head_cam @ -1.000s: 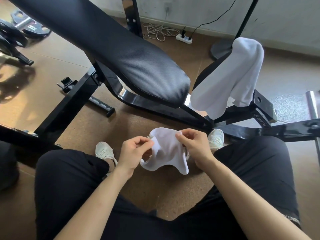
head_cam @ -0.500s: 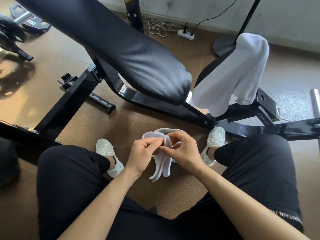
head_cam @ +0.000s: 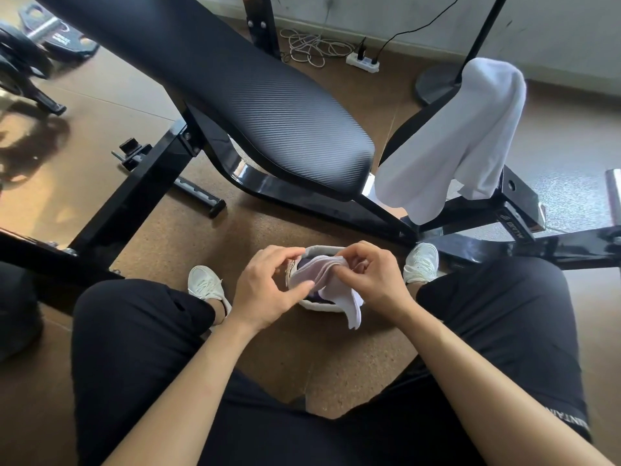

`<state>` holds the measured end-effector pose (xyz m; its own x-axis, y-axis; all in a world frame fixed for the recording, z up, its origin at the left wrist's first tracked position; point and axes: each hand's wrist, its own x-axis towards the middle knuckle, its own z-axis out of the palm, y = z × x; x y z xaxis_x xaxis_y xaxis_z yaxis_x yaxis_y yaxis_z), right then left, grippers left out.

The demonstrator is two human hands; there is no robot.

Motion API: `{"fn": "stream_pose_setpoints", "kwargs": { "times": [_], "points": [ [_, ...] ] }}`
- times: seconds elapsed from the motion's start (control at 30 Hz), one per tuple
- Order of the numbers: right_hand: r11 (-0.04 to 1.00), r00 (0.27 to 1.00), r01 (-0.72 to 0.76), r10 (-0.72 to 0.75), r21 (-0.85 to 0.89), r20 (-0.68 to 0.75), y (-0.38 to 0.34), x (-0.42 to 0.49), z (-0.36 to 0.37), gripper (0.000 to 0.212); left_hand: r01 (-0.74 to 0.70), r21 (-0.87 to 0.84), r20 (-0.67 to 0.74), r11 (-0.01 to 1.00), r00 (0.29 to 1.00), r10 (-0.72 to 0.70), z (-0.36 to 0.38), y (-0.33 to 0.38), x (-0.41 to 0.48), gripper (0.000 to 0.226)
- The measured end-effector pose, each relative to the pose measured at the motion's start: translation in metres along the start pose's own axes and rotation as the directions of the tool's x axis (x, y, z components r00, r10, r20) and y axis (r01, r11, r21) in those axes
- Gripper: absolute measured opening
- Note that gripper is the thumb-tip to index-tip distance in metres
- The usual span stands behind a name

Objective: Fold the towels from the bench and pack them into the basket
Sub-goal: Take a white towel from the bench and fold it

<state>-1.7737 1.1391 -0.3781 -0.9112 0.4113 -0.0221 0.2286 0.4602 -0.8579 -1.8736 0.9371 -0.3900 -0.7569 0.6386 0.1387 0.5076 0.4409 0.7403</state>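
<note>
A small white towel, folded into a narrow strip, hangs between my hands above the floor. My left hand pinches its left end with thumb and fingers. My right hand pinches the top fold. Right beneath the towel sits a small pale basket on the floor, mostly hidden by the hands and towel, with something dark inside. A second white towel drapes over the bench's leg pad at the right. The black padded bench slants across the upper middle.
My knees in black trousers and white shoes flank the basket. The bench's black steel frame crosses the cork floor. Weight plates lie far left. A power strip with cables and a stand base sit by the wall.
The towel went from an open loop to a narrow folded strip as my hands came together. They have lowered it over the basket, which now shows beneath.
</note>
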Motion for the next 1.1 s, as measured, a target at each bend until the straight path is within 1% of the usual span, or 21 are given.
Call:
{"fn": "stream_pose_setpoints", "kwargs": {
  "times": [0.03, 0.1, 0.13, 0.17, 0.2, 0.23, 0.33, 0.37, 0.43, 0.5, 0.57, 0.63, 0.7, 0.77, 0.83, 0.87, 0.93, 1.0, 1.07, 1.1],
  "points": [
    [1.0, 1.0, -0.005, 0.005, 0.014, 0.008, -0.001, 0.0, -0.002, 0.007, -0.016, 0.052, 0.035, 0.999, 0.999, 0.014, 0.002, 0.0, 0.0, 0.065],
    [0.999, 1.0, -0.012, 0.011, 0.03, 0.013, -0.003, 0.0, -0.005, 0.008, -0.01, 0.121, 0.116, 0.993, 0.993, -0.004, 0.008, 0.0, -0.001, 0.085],
    [0.999, 1.0, -0.019, 0.019, 0.034, 0.014, -0.003, 0.001, -0.008, 0.008, -0.006, 0.152, 0.154, 0.988, 0.988, -0.018, 0.011, 0.0, -0.002, 0.091],
    [0.999, 0.999, -0.029, 0.028, 0.045, 0.015, -0.003, 0.001, -0.011, 0.007, -0.01, 0.181, 0.181, 0.983, 0.983, -0.023, 0.015, -0.001, -0.003, 0.091],
    [0.997, 0.999, -0.04, 0.039, 0.062, 0.014, -0.002, 0.002, -0.013, 0.007, -0.02, 0.201, 0.189, 0.979, 0.982, -0.019, 0.018, -0.002, -0.004, 0.085],
    [0.995, 0.999, -0.05, 0.049, 0.082, 0.011, -0.002, 0.002, -0.016, 0.007, -0.026, 0.212, 0.174, 0.977, 0.985, -0.012, 0.021, -0.004, -0.004, 0.074],
    [0.993, 0.998, -0.067, 0.068, 0.101, -0.013, -0.001, 0.005, -0.024, 0.006, -0.001, 0.207, 0.078, 0.978, 0.997, -0.015, 0.021, -0.008, -0.004, 0.03],
    [0.993, 0.997, -0.07, 0.073, 0.091, -0.023, 0.001, 0.007, -0.026, 0.006, 0.022, 0.169, 0.055, 0.985, 0.998, -0.032, 0.019, -0.01, -0.004, 0.022],
    [0.996, 0.996, -0.082, 0.084, 0.032, -0.043, 0.007, 0.01, -0.033, 0.006, 0.095, 0.014, 0.016, 0.995, 0.995, -0.095, 0.013, -0.011, -0.002, 0.018],
    [0.994, 0.994, -0.101, 0.1, -0.032, -0.036, 0.012, 0.012, -0.038, 0.006, 0.169, -0.171, -0.005, 0.971, 0.985, -0.173, 0.007, -0.006, 0.001, 0.018],
    [0.991, 0.993, -0.12, 0.12, -0.051, -0.003, 0.012, 0.012, -0.04, 0.008, 0.2, -0.285, 0.01, 0.938, 0.979, -0.206, 0.004, -0.001, 0.003, 0.016],
    [0.99, 0.991, -0.125, 0.128, -0.064, 0.042, 0.01, 0.012, -0.038, 0.011, 0.209, -0.33, 0.023, 0.92, 0.977, -0.214, 0.004, 0.004, 0.002, 0.015],
    [0.988, 0.989, -0.104, 0.115, -0.117, 0.093, 0.007, 0.013, -0.037, 0.018, 0.207, -0.362, 0.02, 0.909, 0.977, -0.214, 0.005, 0.006, 0.002, 0.017],
    [0.986, 0.987, -0.045, 0.068, -0.164, 0.142, 0.005, 0.011, -0.035, 0.024, 0.211, -0.382, 0.032, 0.899, 0.976, -0.216, 0.005, 0.007, 0.003, 0.024],
    [0.991, 0.981, 0.013, 0.014, -0.133, 0.195, 0.001, 0.007, -0.032, 0.032, 0.217, -0.381, 0.056, 0.899, 0.976, -0.212, 0.005, 0.008, 0.002, 0.033],
    [0.992, 0.976, 0.039, -0.011, -0.121, 0.218, -0.001, 0.006, -0.029, 0.037, 0.214, -0.376, 0.067, 0.902, 0.977, -0.203, 0.005, 0.008, 0.002, 0.035],
    [0.984, 0.97, 0.102, -0.065, -0.15, 0.234, -0.005, 0.003, -0.021, 0.047, 0.188, -0.375, 0.091, 0.908, 0.982, -0.165, 0.006, 0.006, 0.001, 0.034],
    [0.962, 0.96, 0.198, -0.152, -0.189, 0.235, -0.008, 0.003, -0.01, 0.045, 0.164, -0.393, 0.114, 0.905, 0.985, -0.129, 0.006, 0.006, 0.001, 0.03],
    [0.947, 0.942, 0.265, -0.214, -0.182, 0.257, -0.009, 0.003, 0.001, 0.033, 0.159, -0.426, 0.124, 0.891, 0.985, -0.117, 0.007, 0.006, 0.002, 0.027],
    [0.949, 0.938, 0.268, -0.219, -0.166, 0.267, -0.011, 0.002, 0.004, 0.026, 0.158, -0.438, 0.122, 0.885, 0.986, -0.116, 0.008, 0.006, 0.002, 0.026]
  ]
}}
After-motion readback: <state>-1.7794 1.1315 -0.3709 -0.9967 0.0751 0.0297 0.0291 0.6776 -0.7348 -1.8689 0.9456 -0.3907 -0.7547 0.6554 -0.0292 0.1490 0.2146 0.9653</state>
